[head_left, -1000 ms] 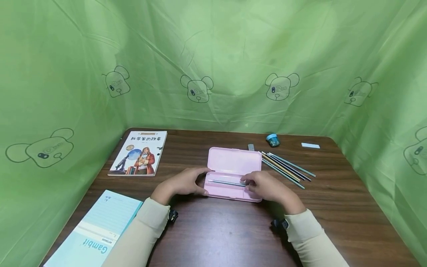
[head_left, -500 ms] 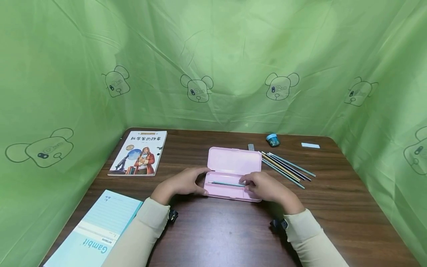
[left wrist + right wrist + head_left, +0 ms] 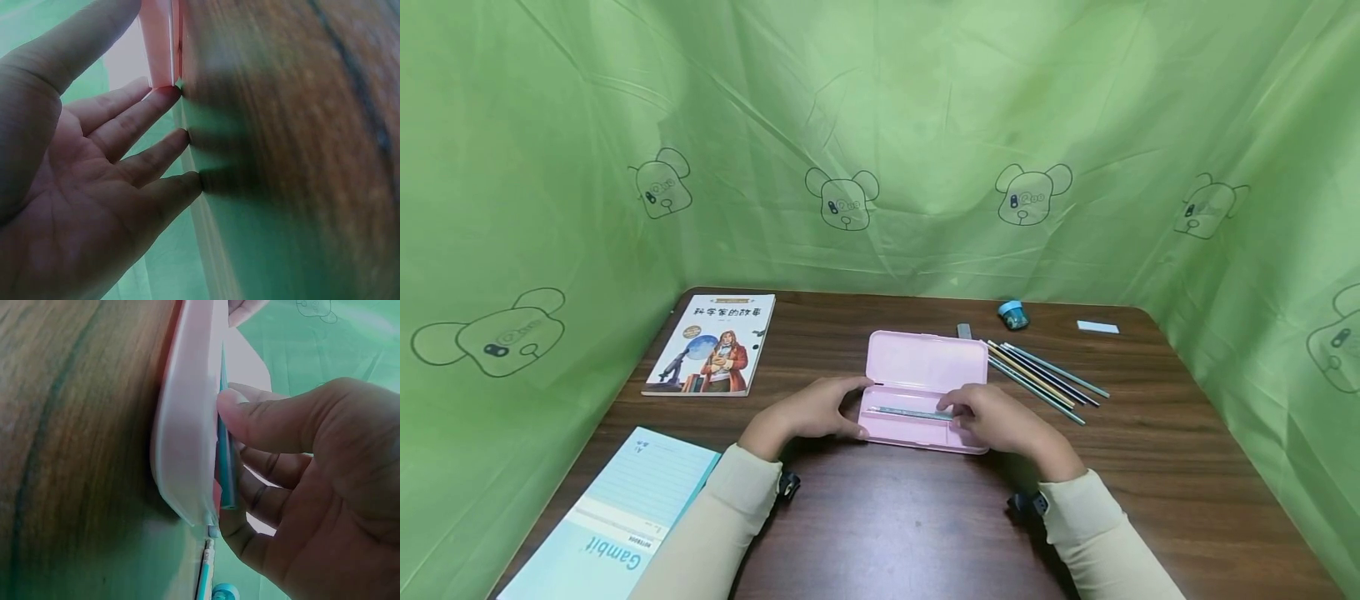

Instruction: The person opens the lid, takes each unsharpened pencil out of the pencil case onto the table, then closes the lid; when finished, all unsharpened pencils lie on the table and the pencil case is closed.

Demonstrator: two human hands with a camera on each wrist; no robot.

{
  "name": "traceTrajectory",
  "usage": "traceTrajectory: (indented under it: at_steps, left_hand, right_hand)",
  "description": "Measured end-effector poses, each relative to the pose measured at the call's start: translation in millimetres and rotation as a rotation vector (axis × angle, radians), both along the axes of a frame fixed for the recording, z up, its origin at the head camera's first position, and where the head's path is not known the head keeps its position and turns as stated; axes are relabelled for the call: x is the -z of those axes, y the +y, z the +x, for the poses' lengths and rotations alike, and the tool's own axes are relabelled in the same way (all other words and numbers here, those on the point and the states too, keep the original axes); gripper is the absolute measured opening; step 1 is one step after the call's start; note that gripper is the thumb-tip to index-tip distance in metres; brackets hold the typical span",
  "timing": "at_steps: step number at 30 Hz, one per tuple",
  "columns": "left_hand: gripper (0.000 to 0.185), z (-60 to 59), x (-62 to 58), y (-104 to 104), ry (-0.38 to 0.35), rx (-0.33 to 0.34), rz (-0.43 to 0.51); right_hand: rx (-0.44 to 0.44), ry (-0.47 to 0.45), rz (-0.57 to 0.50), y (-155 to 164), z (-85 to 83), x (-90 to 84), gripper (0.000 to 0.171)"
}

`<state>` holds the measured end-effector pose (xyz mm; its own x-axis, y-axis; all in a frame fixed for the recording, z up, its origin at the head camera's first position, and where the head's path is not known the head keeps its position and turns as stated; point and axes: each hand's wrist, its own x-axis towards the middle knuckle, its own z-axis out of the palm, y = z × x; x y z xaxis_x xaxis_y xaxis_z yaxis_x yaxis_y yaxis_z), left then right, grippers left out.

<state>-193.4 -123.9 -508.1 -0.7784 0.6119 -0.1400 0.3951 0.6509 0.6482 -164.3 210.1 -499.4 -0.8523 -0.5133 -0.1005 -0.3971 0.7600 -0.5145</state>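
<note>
Lying at the far left of the counter (image 3: 887, 533) are your light-blue notebook (image 3: 625, 517) and, behind it, the picture book (image 3: 713, 343). Your left hand (image 3: 805, 414) rests with straight, relaxed fingers against the left end of the open pink pencil case (image 3: 925, 367), which sits mid-counter with its lid laid back. Inside its tray lies a teal pencil (image 3: 910, 412), and your right hand (image 3: 1003, 421) pinches that pencil's right end between thumb and fingers. Just right of the case lies a fan of loose pencils (image 3: 1045, 379); behind them stand a blue sharpener (image 3: 1013, 313) and a white eraser (image 3: 1097, 327).
</note>
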Motion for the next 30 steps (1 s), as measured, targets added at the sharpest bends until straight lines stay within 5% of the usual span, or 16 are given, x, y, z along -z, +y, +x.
traceTrajectory:
  at_steps: [8,15,23,30]
  left_hand:
    - [0.086,-1.3,1.2,-1,0.013,0.004,0.001]
    - [0.085,-2.0,3.4,-1,0.012,0.004,-0.011]
    - [0.085,-1.9,3.5,0,0.022,0.004,-0.008]
    - [0.085,-2.0,4.9,0,0.015,-0.003,-0.008]
  right_hand:
    - [0.033,0.11,-0.135,18,-0.6,-12.8,0.031]
    - [0.245,0.194,-0.249,53,-5.6,-25.6,0.023]
    - [0.439,0.213,-0.141,105,-11.3,-22.6,0.029]
    - [0.473,0.139,-0.039,127,-17.3,-0.9,0.027]
